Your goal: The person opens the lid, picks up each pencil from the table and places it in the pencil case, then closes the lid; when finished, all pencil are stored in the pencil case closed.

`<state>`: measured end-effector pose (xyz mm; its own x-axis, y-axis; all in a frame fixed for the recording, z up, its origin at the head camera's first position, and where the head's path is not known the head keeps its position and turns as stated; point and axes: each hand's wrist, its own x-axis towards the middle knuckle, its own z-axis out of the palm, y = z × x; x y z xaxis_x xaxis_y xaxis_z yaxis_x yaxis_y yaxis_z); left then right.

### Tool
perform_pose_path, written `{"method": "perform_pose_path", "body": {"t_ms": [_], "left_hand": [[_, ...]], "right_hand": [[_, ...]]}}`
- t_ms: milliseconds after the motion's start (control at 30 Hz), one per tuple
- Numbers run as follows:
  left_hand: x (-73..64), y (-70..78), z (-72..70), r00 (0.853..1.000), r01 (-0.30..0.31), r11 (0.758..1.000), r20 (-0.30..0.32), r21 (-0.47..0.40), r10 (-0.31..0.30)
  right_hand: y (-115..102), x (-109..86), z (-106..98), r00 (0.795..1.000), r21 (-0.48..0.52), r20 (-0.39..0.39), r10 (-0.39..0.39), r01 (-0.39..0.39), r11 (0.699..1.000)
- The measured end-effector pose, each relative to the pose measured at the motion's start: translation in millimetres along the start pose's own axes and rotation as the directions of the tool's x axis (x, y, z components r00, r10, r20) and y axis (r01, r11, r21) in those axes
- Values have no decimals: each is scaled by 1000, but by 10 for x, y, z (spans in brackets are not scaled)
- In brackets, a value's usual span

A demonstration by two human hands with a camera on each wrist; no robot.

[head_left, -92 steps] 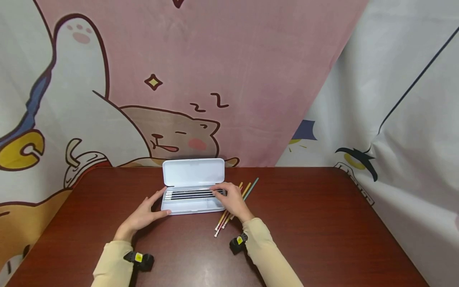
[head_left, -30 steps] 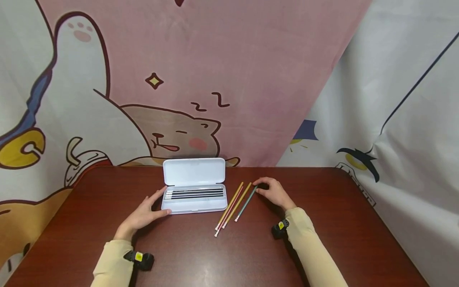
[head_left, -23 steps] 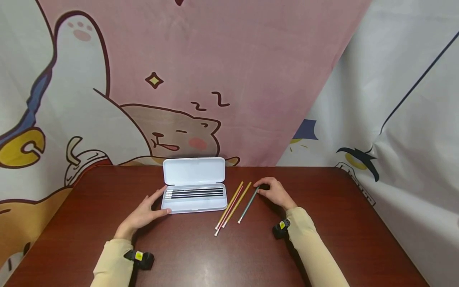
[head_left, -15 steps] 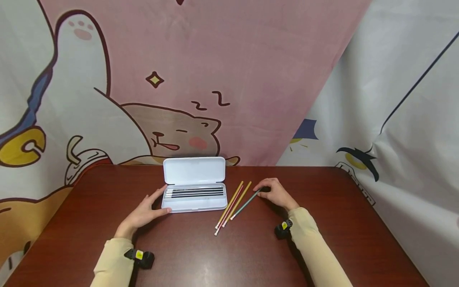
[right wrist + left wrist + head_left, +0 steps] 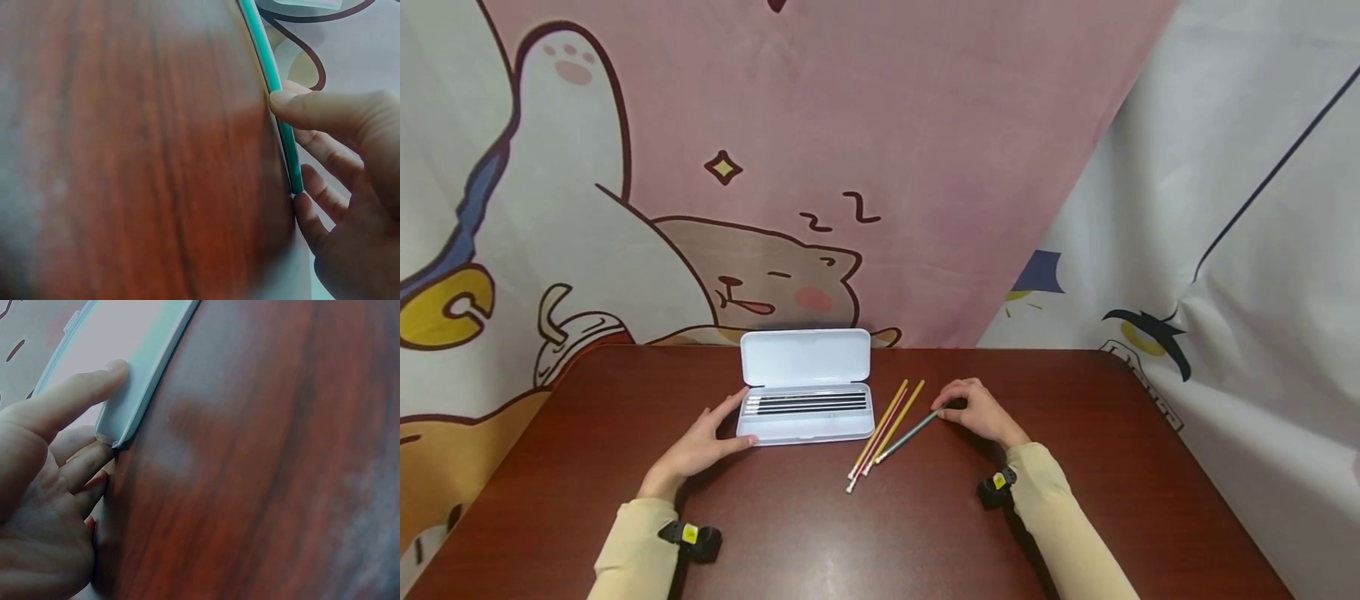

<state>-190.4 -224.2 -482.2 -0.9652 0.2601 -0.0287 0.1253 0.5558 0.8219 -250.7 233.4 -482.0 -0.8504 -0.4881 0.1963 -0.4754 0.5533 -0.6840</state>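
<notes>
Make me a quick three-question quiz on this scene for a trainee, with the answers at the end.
1. Fill in the blank: the right hand pinches a ____ pencil.
2. True or false: the pencil case stands with its lid open.
3. Which of these does the left hand touch? a) a red pencil; b) the pencil case; c) a yellow pencil.

Key:
1. Green, leaning to teal.
2. True.
3. b.

Pink cartoon backdrop (image 5: 970, 167), reddish-brown table (image 5: 1150, 467)
</notes>
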Motion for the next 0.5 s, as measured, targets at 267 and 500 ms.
{"method": "perform_pose_path", "body": {"t_ms": [267,500], "left_hand": [[0,-6,5,1000,9,1000,0,10,-9],[0,-7,2,1000,9,1000,1,18,-9]], "right_hand": [[-73,-65,6,998,13,27,49,-49,999],[-156,-92,20,998,28,12,53,-54,998]]}}
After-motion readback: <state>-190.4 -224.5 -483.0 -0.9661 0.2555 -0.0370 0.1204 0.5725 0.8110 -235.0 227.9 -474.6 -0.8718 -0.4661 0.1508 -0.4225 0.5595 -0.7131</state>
